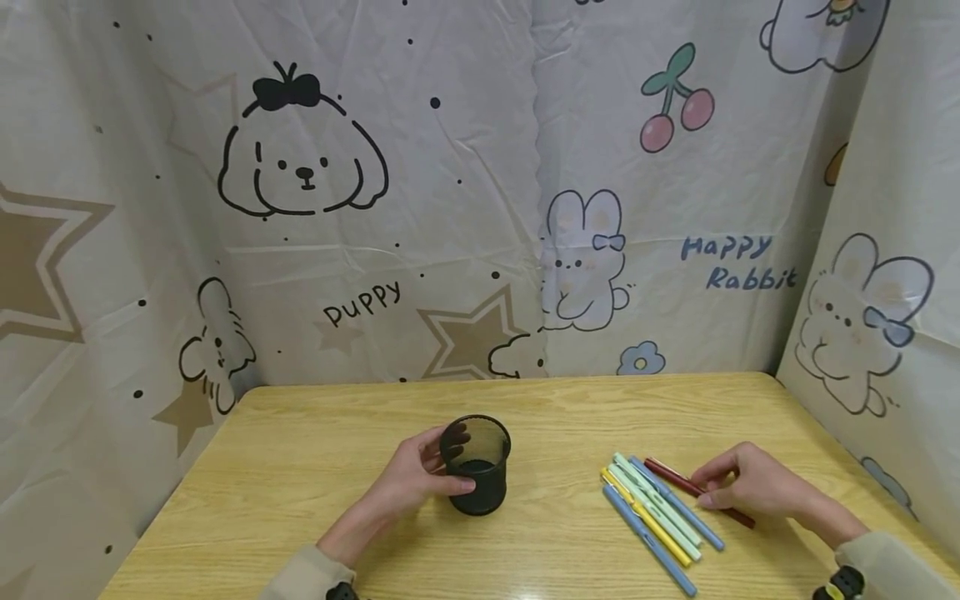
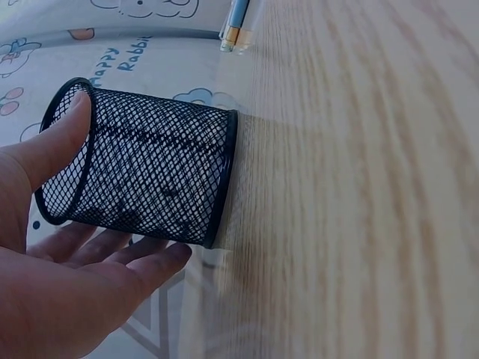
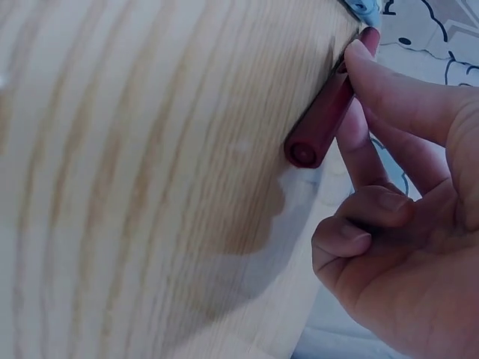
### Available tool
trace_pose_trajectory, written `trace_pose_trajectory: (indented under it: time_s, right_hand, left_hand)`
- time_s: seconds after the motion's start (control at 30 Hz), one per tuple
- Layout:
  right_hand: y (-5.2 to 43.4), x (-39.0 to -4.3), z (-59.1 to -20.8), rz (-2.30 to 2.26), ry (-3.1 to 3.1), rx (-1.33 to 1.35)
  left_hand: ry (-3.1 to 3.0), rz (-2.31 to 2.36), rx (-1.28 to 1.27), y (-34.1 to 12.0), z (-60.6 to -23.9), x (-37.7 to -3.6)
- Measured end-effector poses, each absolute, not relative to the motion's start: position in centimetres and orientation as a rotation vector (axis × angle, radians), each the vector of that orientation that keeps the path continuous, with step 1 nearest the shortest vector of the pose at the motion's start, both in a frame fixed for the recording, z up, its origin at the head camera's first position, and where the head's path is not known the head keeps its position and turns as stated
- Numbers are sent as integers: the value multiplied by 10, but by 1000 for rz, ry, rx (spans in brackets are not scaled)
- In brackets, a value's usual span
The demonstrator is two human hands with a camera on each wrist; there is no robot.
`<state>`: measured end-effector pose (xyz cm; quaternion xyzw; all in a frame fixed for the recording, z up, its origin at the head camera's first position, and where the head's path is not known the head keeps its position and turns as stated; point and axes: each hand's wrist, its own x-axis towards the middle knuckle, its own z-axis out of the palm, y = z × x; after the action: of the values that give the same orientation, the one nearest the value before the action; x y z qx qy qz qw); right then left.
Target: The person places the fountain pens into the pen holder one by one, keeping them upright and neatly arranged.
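A black mesh pen holder [image 1: 480, 487] stands upright on the table, its top open. My left hand [image 1: 416, 475] grips it from the left, with the thumb on the near side and the fingers round the far side. In the left wrist view the mesh wall of the pen holder [image 2: 153, 164] shows between thumb and fingers. Over at the right, my right hand [image 1: 753, 483] pinches a dark red pen [image 1: 735, 515] between thumb and fingers. In the right wrist view the end of the red pen [image 3: 322, 123] points toward the camera, close to the tabletop.
Just left of the red pen lie several pens side by side: a yellow pen [image 1: 652, 521], light green pens [image 1: 663, 504] and blue pens [image 1: 648, 542]. The wooden table [image 1: 337, 417] is backed by a printed curtain [image 1: 465, 250], which also hangs at both sides.
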<state>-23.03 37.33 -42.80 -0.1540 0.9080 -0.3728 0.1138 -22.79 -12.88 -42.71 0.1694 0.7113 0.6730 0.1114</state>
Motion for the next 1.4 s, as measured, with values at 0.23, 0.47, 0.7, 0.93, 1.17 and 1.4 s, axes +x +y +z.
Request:
trace_pose_trajectory:
  time_s: [0.23, 0.47, 0.7, 0.93, 1.17, 1.4]
  right_hand:
    - [377, -232, -430, -1088, 2668, -422]
    - [373, -231, -430, -1041, 2727, -385]
    - [368, -229, -430, -1023, 2735, -326]
    - [368, -228, -430, -1054, 2737, -358]
    - [366, -230, -431, -1027, 2774, -314]
    - [364, -231, -429, -982, 2821, -378]
  left_hand:
    - [2066, 1980, 503, -128, -428, -226]
    - [2085, 1961, 472, -128, -426, -227]
    - [2074, 1950, 481, -126, -428, -227]
    - [2065, 1947, 501, -127, -429, -228]
    - [2056, 1949, 490, -126, -429, -229]
    - [2063, 1950, 488, -125, -427, -229]
